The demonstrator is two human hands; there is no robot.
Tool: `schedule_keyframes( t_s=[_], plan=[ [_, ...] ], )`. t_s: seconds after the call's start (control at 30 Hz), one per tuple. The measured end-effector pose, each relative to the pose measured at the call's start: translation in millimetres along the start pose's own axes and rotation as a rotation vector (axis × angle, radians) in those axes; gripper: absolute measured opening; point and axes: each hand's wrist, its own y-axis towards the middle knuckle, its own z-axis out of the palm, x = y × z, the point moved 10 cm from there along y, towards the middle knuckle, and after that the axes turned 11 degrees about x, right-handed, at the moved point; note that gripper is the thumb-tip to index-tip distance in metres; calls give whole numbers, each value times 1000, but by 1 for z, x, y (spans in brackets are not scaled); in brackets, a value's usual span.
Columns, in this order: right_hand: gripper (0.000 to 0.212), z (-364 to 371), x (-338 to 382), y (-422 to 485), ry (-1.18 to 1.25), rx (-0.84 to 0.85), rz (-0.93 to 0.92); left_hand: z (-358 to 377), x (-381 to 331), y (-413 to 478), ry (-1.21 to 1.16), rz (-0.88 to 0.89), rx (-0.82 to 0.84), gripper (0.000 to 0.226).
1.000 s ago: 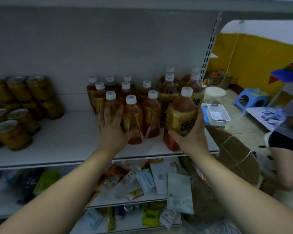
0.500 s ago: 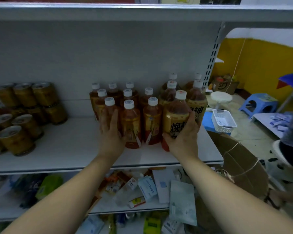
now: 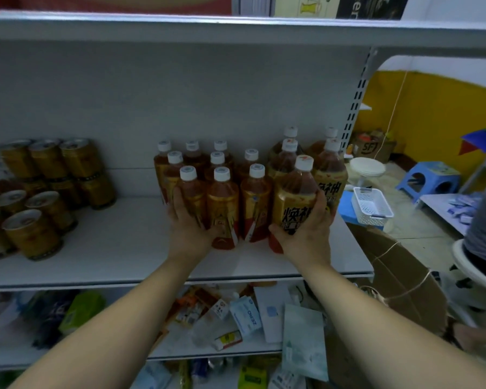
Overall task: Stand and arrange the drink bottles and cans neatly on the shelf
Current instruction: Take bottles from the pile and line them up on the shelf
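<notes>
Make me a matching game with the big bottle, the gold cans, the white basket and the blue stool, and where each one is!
Things:
1 big bottle
2 gold cans
3 white basket
4 blue stool

Places:
A left end of the shelf
B on the floor by the yellow wall
C held by the right hand
D just past the shelf's right end

Pairs: 1-C, 2-A, 3-D, 4-B
</notes>
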Motion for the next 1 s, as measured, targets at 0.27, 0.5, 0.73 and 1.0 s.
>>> schedule_keyframes(
  t_s=[0.27,0.5,0.73,1.0],
  plan=[
    [108,-9,6,13,58,52,30,-27,-3,15,-61,60,40,118],
    [112,-13,17,12,-8,62,16,-18,-11,17,-224,50,190,111],
    [109,-13,17,12,-35,70,18,-25,-56,-8,323,162,-23,89],
    [109,-13,17,10,-50,88,5,-8,-76,15,622,151,46,85]
  ],
)
